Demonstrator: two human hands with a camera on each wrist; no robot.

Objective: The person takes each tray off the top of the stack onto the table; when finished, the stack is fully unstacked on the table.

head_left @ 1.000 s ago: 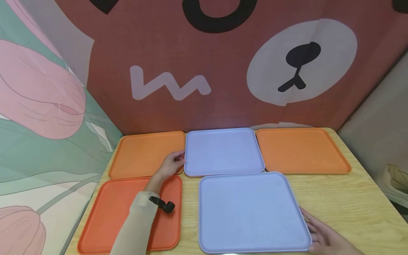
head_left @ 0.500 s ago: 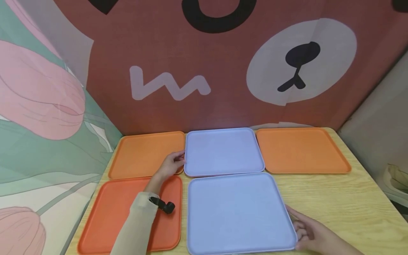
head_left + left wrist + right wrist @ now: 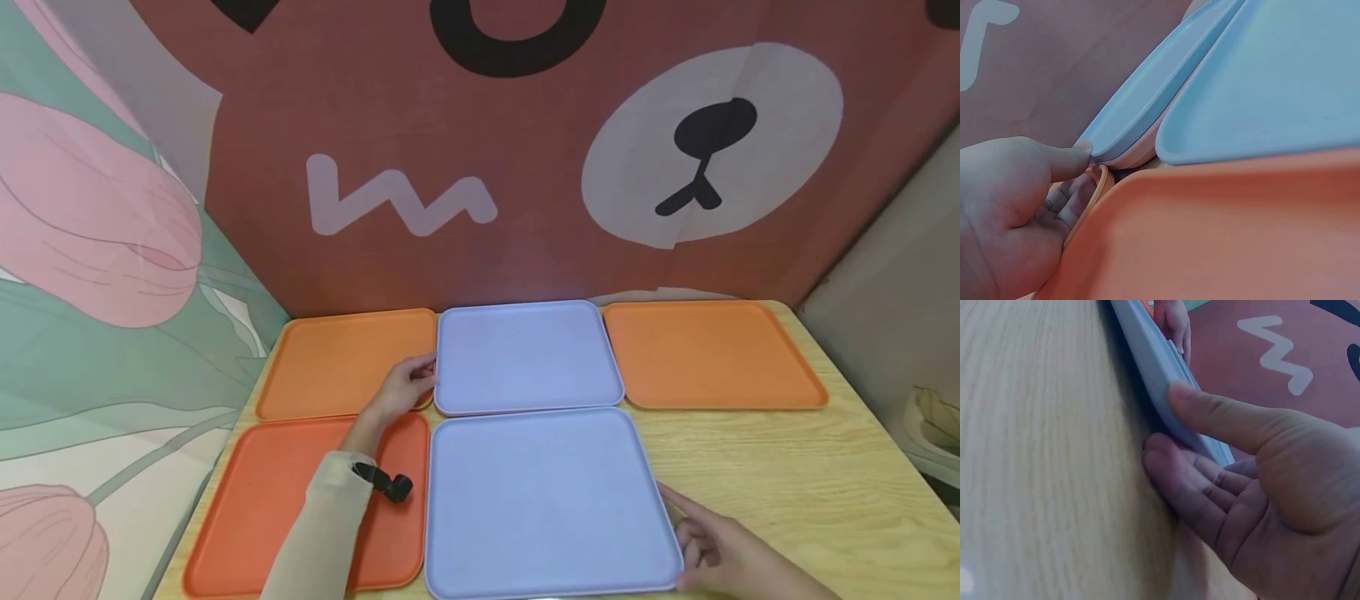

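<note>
The light blue front tray (image 3: 551, 504) lies flat on the table, its far edge along the near edge of the lavender back tray (image 3: 528, 358). My right hand (image 3: 723, 546) holds the front tray's right edge near the close corner. In the right wrist view, the thumb (image 3: 1222, 415) presses the rim while the fingers reach under it. My left hand (image 3: 401, 387) grips the back tray's left edge, thumb at its corner in the left wrist view. A pinkish layer (image 3: 1144, 150) shows beneath that tray's rim. The left fingers are partly hidden behind an orange rim.
An orange tray (image 3: 322, 358) is at the back left, with a red-orange tray (image 3: 255, 508) in front of it, under the left forearm. Another orange tray (image 3: 712, 354) sits at the back right. Bare wooden table (image 3: 795, 467) extends at the right. A printed wall (image 3: 525, 250) stands behind.
My right hand has slid the light blue front tray leftward, up beside the red-orange tray, narrowing the gap between them. My left hand and the other trays stay where they were.
</note>
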